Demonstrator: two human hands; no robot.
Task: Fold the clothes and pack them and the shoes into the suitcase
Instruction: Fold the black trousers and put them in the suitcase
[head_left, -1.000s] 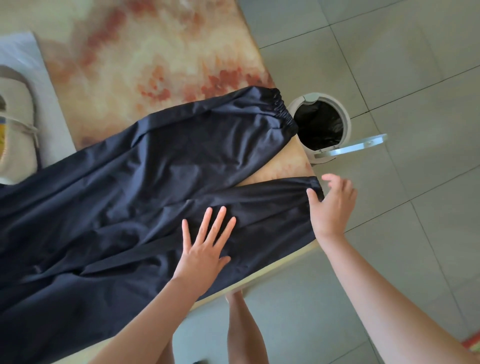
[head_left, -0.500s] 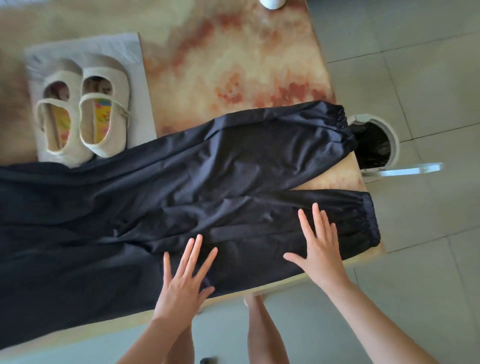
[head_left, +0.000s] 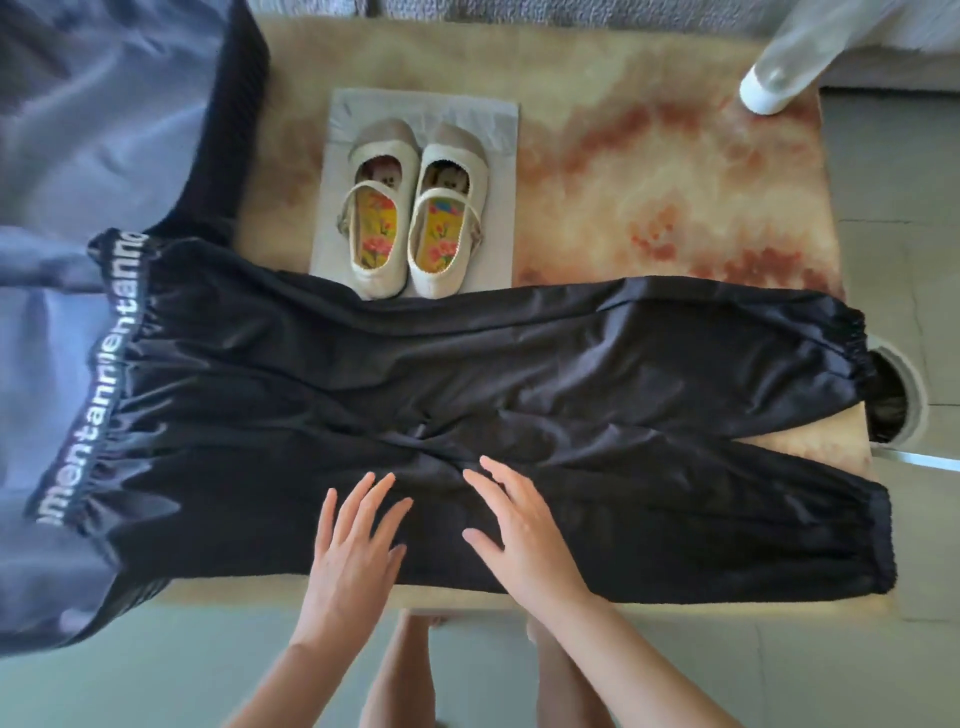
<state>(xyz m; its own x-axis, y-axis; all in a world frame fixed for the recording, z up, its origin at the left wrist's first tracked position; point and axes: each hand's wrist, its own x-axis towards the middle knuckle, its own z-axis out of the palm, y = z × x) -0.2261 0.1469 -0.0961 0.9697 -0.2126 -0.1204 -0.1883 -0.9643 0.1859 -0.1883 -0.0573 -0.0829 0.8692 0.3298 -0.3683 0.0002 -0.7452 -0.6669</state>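
Black trousers (head_left: 545, 364) lie spread flat across the table, lettered waistband (head_left: 98, 374) at the left, elastic cuffs at the right. My left hand (head_left: 353, 545) lies flat with straight fingers on the near leg, around the crotch. My right hand (head_left: 519, 530) lies flat beside it, fingers spread on the same leg. A pair of cream shoes (head_left: 415, 208) with flowered insoles stands on a grey cloth bag (head_left: 498, 119) just behind the trousers. The open suitcase (head_left: 104, 130) with its grey-blue lining fills the left side; the waistband overlaps its edge.
The table (head_left: 649, 171) has a beige and rust marbled top. A white bottle (head_left: 779, 62) lies at its far right corner. A round bin (head_left: 904, 400) with a black liner stands on the tiled floor by the right edge, partly under a cuff.
The view swung left, bringing the shoes, waistband and suitcase into sight. Both hands slid left along the near leg, from near the cuff to around the crotch, staying flat.
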